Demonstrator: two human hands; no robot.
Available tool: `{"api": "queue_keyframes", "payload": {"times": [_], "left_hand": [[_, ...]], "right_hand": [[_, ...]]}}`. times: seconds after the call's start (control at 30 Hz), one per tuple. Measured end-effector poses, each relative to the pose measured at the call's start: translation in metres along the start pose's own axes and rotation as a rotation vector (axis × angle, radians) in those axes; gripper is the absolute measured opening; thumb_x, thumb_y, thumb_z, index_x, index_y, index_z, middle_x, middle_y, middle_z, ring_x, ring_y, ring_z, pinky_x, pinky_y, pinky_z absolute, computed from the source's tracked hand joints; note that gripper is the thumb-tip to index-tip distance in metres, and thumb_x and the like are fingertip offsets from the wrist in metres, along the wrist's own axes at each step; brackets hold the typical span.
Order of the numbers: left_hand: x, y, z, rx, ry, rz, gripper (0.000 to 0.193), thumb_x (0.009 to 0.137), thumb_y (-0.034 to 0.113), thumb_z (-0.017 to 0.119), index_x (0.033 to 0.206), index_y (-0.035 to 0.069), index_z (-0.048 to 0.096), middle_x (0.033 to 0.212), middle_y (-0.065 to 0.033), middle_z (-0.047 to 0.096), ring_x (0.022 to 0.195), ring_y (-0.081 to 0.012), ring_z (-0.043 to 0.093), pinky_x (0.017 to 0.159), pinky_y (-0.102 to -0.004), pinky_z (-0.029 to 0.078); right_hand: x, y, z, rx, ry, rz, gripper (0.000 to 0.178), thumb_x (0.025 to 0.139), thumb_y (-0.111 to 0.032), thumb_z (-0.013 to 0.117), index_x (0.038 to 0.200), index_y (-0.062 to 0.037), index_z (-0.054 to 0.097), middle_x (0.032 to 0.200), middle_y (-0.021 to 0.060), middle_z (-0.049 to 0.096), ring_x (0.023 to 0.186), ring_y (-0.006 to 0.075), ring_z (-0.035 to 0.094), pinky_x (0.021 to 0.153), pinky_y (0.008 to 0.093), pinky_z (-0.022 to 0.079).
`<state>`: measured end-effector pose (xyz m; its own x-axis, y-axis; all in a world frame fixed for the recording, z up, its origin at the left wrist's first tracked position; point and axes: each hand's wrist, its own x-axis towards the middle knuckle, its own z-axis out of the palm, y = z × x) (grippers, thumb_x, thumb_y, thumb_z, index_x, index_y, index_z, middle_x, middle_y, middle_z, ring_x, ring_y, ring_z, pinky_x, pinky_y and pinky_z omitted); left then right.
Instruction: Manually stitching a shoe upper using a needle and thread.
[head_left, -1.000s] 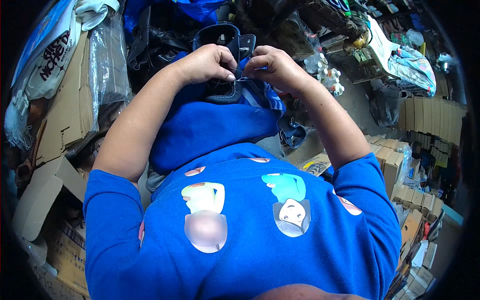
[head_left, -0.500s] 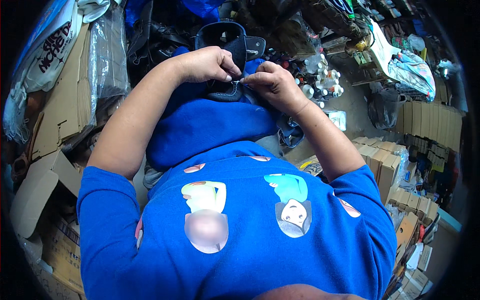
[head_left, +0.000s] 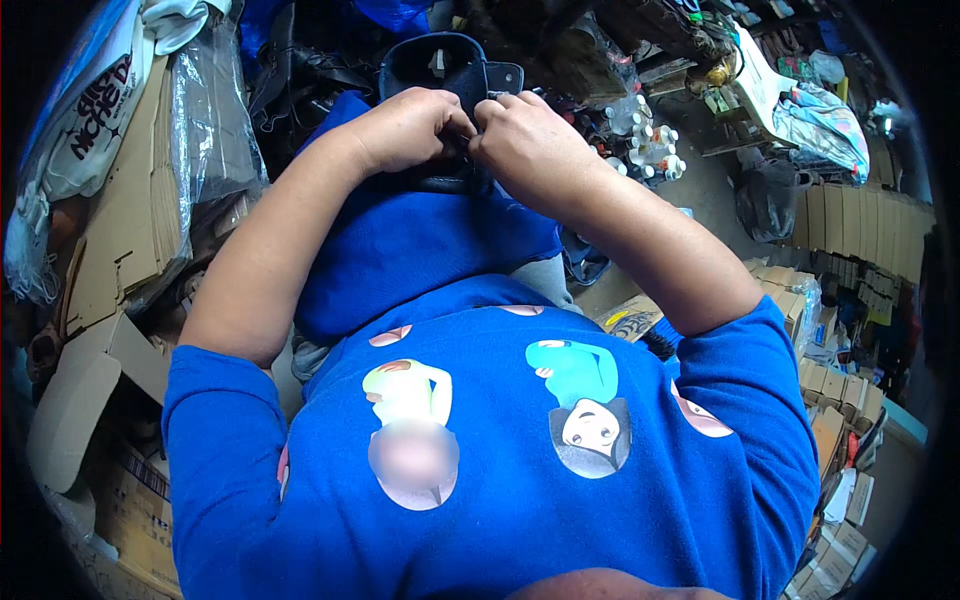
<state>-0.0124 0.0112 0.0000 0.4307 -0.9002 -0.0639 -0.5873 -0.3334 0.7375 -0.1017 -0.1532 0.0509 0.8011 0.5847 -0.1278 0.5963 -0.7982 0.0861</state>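
A dark navy shoe upper (head_left: 440,65) rests on a blue cloth (head_left: 430,240) over my lap, its curved opening facing away from me. My left hand (head_left: 405,130) grips its near edge with the fingers curled. My right hand (head_left: 530,140) pinches the same edge right beside it, thumbs almost touching. What sits between my fingertips is hidden by the hands. My blue printed shirt (head_left: 500,450) fills the lower half of the view.
Flattened cardboard and plastic-wrapped sheets (head_left: 150,190) pile up at my left. Small white bottles (head_left: 650,150) stand on the floor to the right of the shoe upper. Stacks of folded boxes (head_left: 860,250) line the right side, with a patterned bag (head_left: 820,110) beyond.
Both hands have closed in together on the near edge of the shoe upper; the right hand shifted left toward the left hand. The view tilted slightly.
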Motion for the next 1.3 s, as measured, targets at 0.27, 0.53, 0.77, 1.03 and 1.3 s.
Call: {"api": "queue_keyframes", "payload": {"times": [0.27,0.53,0.77,1.03,1.3], "left_hand": [[-0.002,-0.014,0.005,-0.082,0.176,0.053,0.024,0.066,-0.005,0.071,0.087,0.006,0.068,0.091,-0.0064,0.056,0.089,-0.0217,0.06,0.08,-0.0303,0.05],[-0.004,-0.011,0.006,-0.165,0.176,0.06,0.024,0.066,-0.009,0.07,0.085,0.005,0.067,0.1,-0.0049,0.054,0.096,-0.0207,0.058,0.086,-0.0294,0.049],[-0.005,-0.007,0.01,-0.053,0.322,0.067,0.028,0.065,-0.004,0.074,0.09,0.006,0.065,0.107,-0.0069,0.054,0.1,-0.023,0.058,0.086,-0.0309,0.049],[-0.029,0.01,0.013,0.12,0.246,-0.046,0.033,0.065,0.01,0.08,0.094,0.004,0.063,0.099,-0.0097,0.058,0.091,-0.0279,0.061,0.078,-0.0347,0.049],[-0.049,-0.017,0.0,0.358,0.57,-0.043,0.013,0.08,0.013,0.062,0.089,0.004,0.057,0.086,-0.0152,0.062,0.082,-0.0347,0.061,0.071,-0.043,0.049]], "right_hand": [[-0.005,0.011,0.006,0.271,0.053,0.096,0.021,0.074,-0.006,0.059,0.089,-0.0111,0.073,0.083,0.0154,0.06,0.083,0.0328,0.062,0.075,0.0412,0.05],[-0.007,0.013,0.001,0.344,-0.002,0.156,0.023,0.076,-0.004,0.057,0.092,-0.0118,0.073,0.087,0.0162,0.061,0.085,0.0339,0.062,0.076,0.0414,0.051],[0.002,0.005,0.029,0.362,0.076,0.228,0.016,0.077,-0.007,0.061,0.088,-0.0111,0.071,0.087,0.0149,0.062,0.085,0.0338,0.062,0.076,0.0403,0.051],[-0.035,0.029,0.041,1.309,0.035,0.517,0.021,0.088,-0.021,0.065,0.096,-0.0021,0.068,0.08,0.0,0.062,0.069,0.0092,0.057,0.066,0.0235,0.046],[-0.093,0.076,0.019,1.791,0.321,0.499,0.028,0.093,-0.025,0.056,0.11,-0.004,0.064,0.098,0.0055,0.068,0.096,0.015,0.061,0.092,0.0338,0.045]]}}
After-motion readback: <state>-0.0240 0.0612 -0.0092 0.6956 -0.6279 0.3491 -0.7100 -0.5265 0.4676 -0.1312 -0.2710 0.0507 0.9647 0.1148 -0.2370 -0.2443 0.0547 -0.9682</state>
